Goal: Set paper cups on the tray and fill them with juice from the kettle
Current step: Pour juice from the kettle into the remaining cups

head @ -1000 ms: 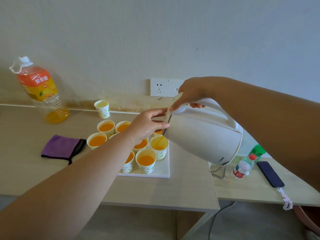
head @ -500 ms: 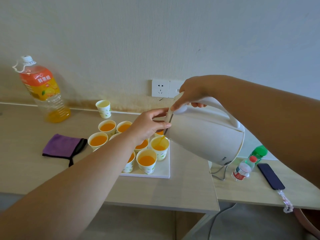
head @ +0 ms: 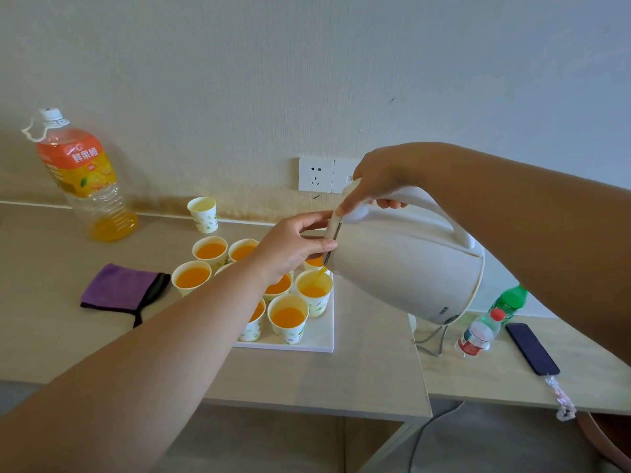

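Right of centre, held in the air: white plastic electric kettle (head: 409, 268), tipped steeply down to the left, spout low. Gripped at the top of the handle by the right hand (head: 379, 186), fingers curled round it, thumb stretched toward the lid. Steadied at the mouth by the left hand (head: 290, 247), thumb and forefinger pinching the lid's edge, other fingers loosely bent.

From the spout, a thin orange stream of juice (head: 319, 276) into a white paper cup with green print (head: 314, 295) at the right back of the flat white rectangular tray (head: 321, 339). Around it, mid-frame, a cluster of like cups (head: 288, 317) already holding juice. Front and right ones on the tray, footing of the leftmost ones hidden by the left forearm.

Further back, near the wall, one lone cup (head: 203, 215) on the pale wooden table (head: 51, 302), its inside pale. Upper left: large clear juice bottle with orange label (head: 85, 175), nearly drained. Left of the cups: folded purple cloth (head: 123, 288). Lower right: dark phone (head: 531, 348) beside two small bottles (head: 476, 336).
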Tool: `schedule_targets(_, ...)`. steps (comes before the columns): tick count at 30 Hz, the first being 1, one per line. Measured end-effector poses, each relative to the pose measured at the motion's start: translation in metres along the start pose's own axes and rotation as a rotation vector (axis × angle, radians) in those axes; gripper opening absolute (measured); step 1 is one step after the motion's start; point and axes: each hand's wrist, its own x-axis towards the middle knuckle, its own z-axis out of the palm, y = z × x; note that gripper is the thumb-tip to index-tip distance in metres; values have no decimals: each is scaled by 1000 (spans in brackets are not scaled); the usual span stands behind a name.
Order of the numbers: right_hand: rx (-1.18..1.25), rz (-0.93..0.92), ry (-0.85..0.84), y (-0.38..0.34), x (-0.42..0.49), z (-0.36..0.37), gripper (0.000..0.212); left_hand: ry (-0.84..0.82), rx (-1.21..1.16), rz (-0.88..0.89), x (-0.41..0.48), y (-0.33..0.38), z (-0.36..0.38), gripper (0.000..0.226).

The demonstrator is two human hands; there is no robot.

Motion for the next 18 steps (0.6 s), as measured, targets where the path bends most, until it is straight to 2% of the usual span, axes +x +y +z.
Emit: schedule_targets(18,-14,20,-24,-5,2,-4,57,-27,-47,11,-1,2,-3,47)
